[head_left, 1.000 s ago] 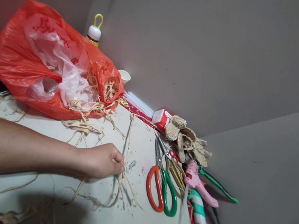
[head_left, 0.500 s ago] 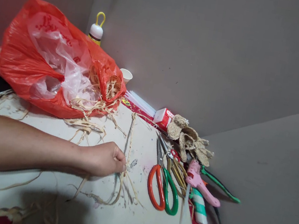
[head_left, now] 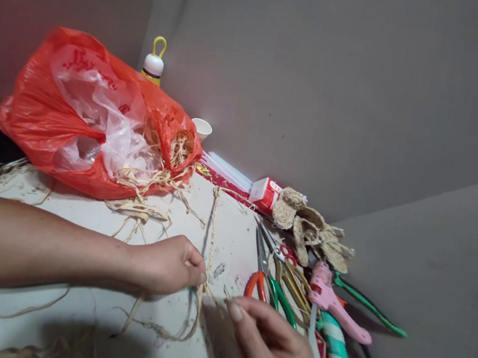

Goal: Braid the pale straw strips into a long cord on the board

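Observation:
A thin braided straw cord (head_left: 212, 223) lies stretched across the white board (head_left: 237, 246), its loose strand ends fanning out near me. My left hand (head_left: 170, 264) rests on the board with thumb and fingers pinched on the cord's lower part. My right hand (head_left: 277, 356) has come in from the lower right, fingers bent, its fingertips touching the loose straw strands (head_left: 219, 298) just right of the cord. I cannot make out whether it grips a strand. Scissors with an orange and a green handle (head_left: 269, 288) lie partly hidden behind my right hand.
A red plastic bag (head_left: 71, 114) spilling straw lies at the back left, with a white-capped bottle (head_left: 154, 64) and a paper cup (head_left: 201, 129) behind it. Right of the cord lie woven straw pieces (head_left: 308, 230), a pink glue gun (head_left: 333, 301), green-handled pliers (head_left: 365, 304) and a small red-white box (head_left: 266, 193).
My right hand has entered from the lower right and reached the loose strands. The left hand stays pinched on the cord. The view has shifted slightly.

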Tool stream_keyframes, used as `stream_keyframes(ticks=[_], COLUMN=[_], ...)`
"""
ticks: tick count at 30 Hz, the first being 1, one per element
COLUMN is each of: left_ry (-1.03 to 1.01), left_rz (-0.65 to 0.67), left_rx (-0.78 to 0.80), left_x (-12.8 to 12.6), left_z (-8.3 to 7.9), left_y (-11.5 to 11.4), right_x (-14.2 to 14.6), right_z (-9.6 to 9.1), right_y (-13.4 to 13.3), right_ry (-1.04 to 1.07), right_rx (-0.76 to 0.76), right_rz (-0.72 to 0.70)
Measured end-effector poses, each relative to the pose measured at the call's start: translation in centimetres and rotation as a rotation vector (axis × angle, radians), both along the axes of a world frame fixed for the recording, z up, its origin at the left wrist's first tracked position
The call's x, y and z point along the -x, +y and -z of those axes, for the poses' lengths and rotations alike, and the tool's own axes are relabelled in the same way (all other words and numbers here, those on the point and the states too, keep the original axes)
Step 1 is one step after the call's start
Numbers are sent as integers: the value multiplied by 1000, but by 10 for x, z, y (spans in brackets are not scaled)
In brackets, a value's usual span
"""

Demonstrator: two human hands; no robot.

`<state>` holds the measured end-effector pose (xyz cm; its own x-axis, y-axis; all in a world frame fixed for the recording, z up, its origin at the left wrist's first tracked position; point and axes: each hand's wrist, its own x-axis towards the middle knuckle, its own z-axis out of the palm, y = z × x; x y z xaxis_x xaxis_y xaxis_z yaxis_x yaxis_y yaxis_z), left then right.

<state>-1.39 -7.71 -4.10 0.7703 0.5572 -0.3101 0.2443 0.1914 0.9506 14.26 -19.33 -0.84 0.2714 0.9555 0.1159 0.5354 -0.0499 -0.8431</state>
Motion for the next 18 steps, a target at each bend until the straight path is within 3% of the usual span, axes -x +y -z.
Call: stream_keyframes(ticks=[2, 5, 11, 18], left_ry=[-5, -11, 5, -2], left_rz=[12, 24, 44, 53], left_rx=[13, 28, 18, -2], left_x=[0, 0, 1, 1], left_z=[1, 2, 1, -1], left_y=[0, 0, 1, 1], right_x=[4, 8, 2, 4], right_z=[7, 9, 11, 13], right_y=[9, 11, 15, 18], right_ry=[175, 299, 316, 302], right_rx=[105, 152, 281, 279], right_rz=[134, 200, 133, 91])
